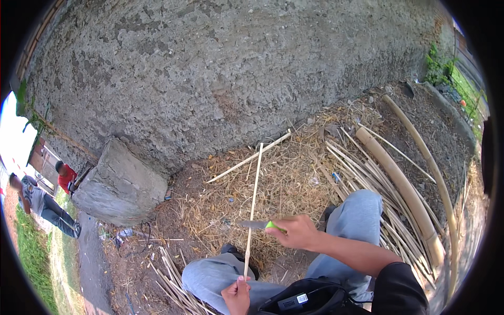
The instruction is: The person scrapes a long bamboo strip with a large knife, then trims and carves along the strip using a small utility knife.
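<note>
My left hand (236,296) is closed around the lower end of a thin, pale bamboo strip (255,191), which slants up and away between my knees. In my right hand (296,232) is a knife (275,227) with a bright green handle, its fingers wrapped round the grip. The grey blade points left and crosses the strip at about its middle. Whether the edge bites into the strip cannot be made out. Curled pale shavings (286,178) cover the ground beyond my feet.
Split bamboo strips (367,173) and a thick bamboo pole (401,191) lie to my right, more strips (173,283) at my left. A loose strip (249,157) lies ahead near the rough wall (236,68). A concrete block (123,184) stands at left; two people (47,202) are beyond it.
</note>
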Motion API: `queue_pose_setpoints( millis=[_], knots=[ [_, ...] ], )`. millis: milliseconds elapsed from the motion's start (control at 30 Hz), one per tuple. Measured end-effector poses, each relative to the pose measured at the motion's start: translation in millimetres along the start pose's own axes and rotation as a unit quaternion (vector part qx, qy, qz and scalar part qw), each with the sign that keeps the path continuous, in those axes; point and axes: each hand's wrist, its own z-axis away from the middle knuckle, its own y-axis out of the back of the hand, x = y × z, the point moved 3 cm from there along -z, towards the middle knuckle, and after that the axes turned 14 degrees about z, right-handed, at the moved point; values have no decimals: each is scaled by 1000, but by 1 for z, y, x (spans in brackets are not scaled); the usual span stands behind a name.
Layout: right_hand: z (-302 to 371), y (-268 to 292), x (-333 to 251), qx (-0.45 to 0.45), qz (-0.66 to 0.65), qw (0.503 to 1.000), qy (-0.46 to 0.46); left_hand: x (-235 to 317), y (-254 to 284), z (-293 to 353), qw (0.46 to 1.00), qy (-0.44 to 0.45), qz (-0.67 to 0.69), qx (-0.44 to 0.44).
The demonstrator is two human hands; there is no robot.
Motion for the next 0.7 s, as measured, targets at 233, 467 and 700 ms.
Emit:
queue_pose_setpoints(
  millis=[233, 467, 700],
  knots=[
    [5, -11, 18, 123, 65, 984, -114, -3, -7, 0, 1000, 16, -3, 5],
    [8, -13, -12, 35, -9, 993, 115, 7, -9, 0, 999, -24, 1, 26],
    [-3, -13, 14, 59, 74, 990, -108, 8, -9, 0, 999, -19, 36, 15]
  ],
)
